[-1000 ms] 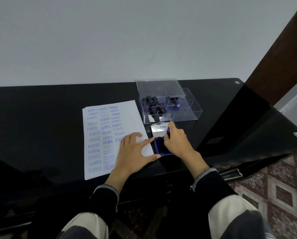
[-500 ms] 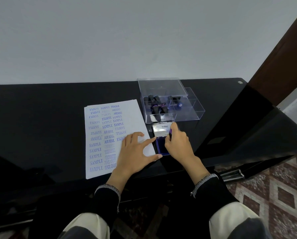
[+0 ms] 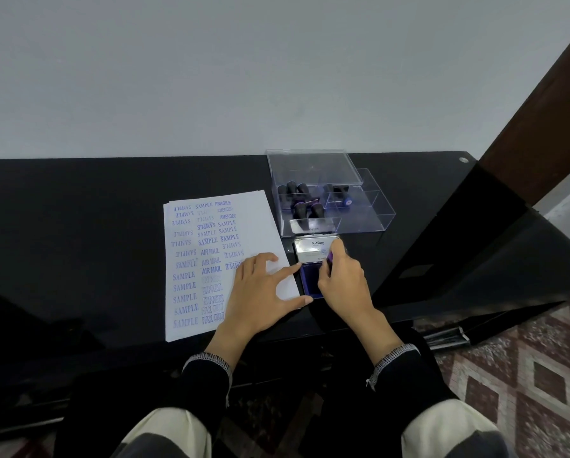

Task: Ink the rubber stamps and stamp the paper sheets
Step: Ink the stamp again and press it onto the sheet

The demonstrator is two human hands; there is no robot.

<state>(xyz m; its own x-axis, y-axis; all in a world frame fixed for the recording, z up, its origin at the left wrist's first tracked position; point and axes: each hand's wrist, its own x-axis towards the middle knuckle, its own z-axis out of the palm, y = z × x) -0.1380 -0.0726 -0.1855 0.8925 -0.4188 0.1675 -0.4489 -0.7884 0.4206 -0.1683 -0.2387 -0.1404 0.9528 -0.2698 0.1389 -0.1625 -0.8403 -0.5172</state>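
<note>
Centre frame: left hand lies flat with fingers spread on the white paper sheet printed with blue stamp marks, holding nothing. Right hand pinches a small purple-edged rubber stamp over the open blue ink pad with its silver lid, just right of the sheet. Above them, a clear acrylic box holds more black-handled stamps, all on the glossy black table.
</note>
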